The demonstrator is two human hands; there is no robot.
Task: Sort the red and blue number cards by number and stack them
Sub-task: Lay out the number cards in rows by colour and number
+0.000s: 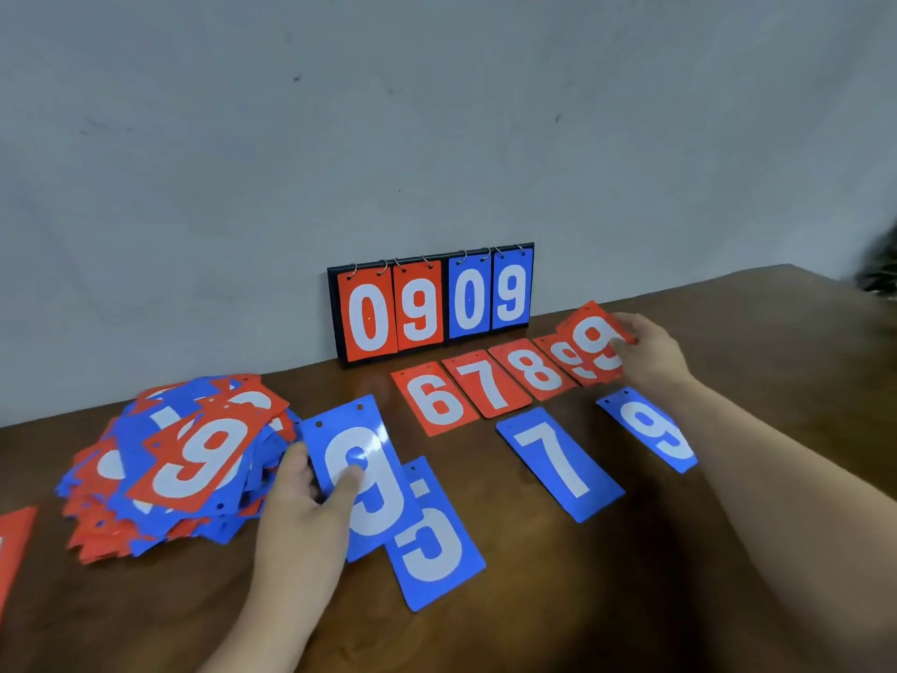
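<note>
Sorting step: each hand holds a 9.
Left of the scoreboard (pixel 432 303) and nearer us lies the unsorted pile (pixel 179 459). Below the scoreboard's left end, our left hand (pixel 301 507) pinches a blue 9 card (pixel 359 473), thumb on its face. Just right of the scoreboard, our right hand (pixel 650 352) grips a red 9 card (pixel 594 340) over the red 9 stack (pixel 563 357). We should align edges before letting go. Bare table (pixel 776 332) far right of the scoreboard gives room.
</note>
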